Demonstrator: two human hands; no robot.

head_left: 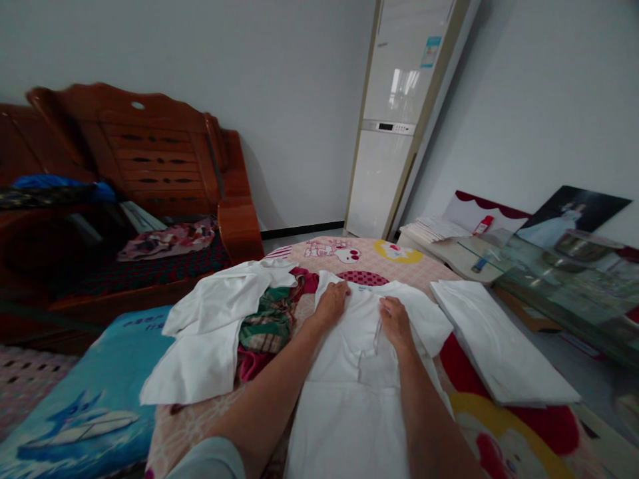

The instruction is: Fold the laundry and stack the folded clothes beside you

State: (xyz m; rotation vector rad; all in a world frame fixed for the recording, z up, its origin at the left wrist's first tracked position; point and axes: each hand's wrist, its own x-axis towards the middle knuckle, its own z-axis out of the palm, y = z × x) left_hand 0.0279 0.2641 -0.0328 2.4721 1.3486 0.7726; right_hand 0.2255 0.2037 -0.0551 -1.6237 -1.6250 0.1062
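A white short-sleeved shirt lies spread out in front of me, its neckline toward the far side. My left hand is on the left of the neckline, fingers bent and closed on the cloth. On the other side of the collar, my right hand pinches the fabric near the shoulder. Between my hands the front placket shows a small opening. Both forearms cover parts of the shirt's sides. The shirt rests on a pink patterned cover with cartoon figures.
Left of the shirt lie a rumpled white garment and a green plaid cloth. Folded white cloth lies to the right. Beyond stand a wooden sofa, an air conditioner and a glass shelf. A blue cushion is at left.
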